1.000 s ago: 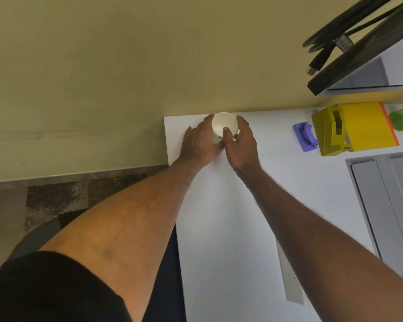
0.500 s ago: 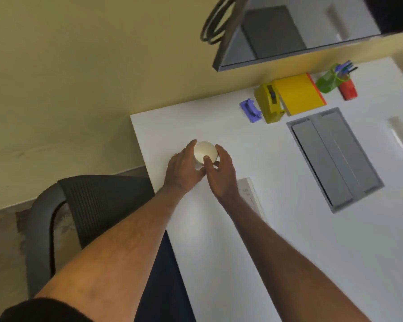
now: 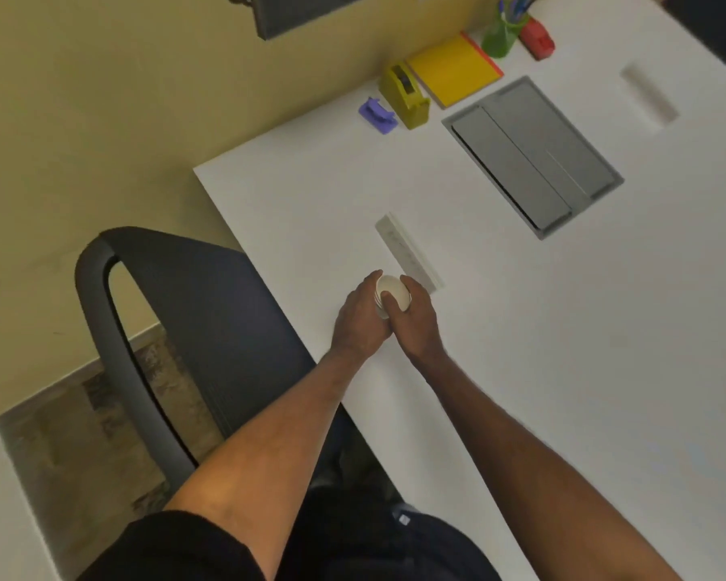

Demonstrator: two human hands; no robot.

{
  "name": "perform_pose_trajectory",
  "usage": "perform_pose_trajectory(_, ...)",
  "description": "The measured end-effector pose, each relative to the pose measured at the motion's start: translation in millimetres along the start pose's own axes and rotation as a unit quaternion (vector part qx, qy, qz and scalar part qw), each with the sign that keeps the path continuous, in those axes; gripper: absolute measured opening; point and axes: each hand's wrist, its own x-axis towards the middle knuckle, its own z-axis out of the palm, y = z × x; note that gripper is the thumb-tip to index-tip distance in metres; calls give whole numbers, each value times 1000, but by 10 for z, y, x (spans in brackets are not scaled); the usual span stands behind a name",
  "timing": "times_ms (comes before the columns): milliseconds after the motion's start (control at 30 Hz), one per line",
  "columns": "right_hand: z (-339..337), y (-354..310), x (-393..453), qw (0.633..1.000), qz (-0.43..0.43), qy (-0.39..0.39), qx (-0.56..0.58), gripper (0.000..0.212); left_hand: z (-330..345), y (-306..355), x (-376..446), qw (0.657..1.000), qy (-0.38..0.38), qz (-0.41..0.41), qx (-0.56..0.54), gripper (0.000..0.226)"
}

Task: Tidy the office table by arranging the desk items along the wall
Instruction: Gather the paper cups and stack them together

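Head view. Both hands enclose a small white cup (image 3: 390,293) above the near part of the white table (image 3: 520,329), well apart from the wall (image 3: 101,98). The left hand (image 3: 359,318) wraps the cup's left side; the right hand (image 3: 416,320) wraps its right side, thumb laid across the front, so each hand is closed on the cup. Whether the cup touches the tabletop cannot be told. A clear ruler (image 3: 409,253) lies just beyond the hands. Along the wall stand a purple clip (image 3: 377,115), a yellow tape dispenser (image 3: 405,96), a yellow notepad (image 3: 453,69), a green pen holder (image 3: 499,35) and a red stapler (image 3: 537,39). A grey cable hatch (image 3: 533,155) is set into the table. A black chair (image 3: 177,320) stands at left.
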Motion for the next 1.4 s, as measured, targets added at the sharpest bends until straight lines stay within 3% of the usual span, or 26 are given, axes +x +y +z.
perform_pose_trajectory(167, -334, 412, -570, 1000, 30, -7, 2, 69, 416, 62, -625, 1000, -15, 21, 1, 68)
perform_pose_trajectory(333, -602, 733, -1029, 999, 10, -26, -19, 42, 719, 51, -1120, 999, -35, 31, 8, 56)
perform_pose_trajectory(500, -781, 998, -1419, 999, 15, -34, -18, 43, 975, -11, -1504, 998, -39, 53, 0, 51)
perform_pose_trajectory(633, -835, 1107, -1661, 999, 20, -11, -31, 66, 1111, -68, -1718, 997, -28, 69, 2, 49)
perform_pose_trajectory(833, -812, 1086, -1843, 997, -3, 15, -71, 73, 1131, -144, -1860, 998, -26, 64, -6, 53)
perform_pose_trajectory(1067, -939, 921, -1608, 996, -26, 67, -51, 69, 1039, -313, -1698, 999, -21, 30, 5, 58)
perform_pose_trajectory(1400, -1104, 752, -623, 985, -7, 149, -84, 73, 869, -377, -1288, 1000, 6, -14, -13, 80)
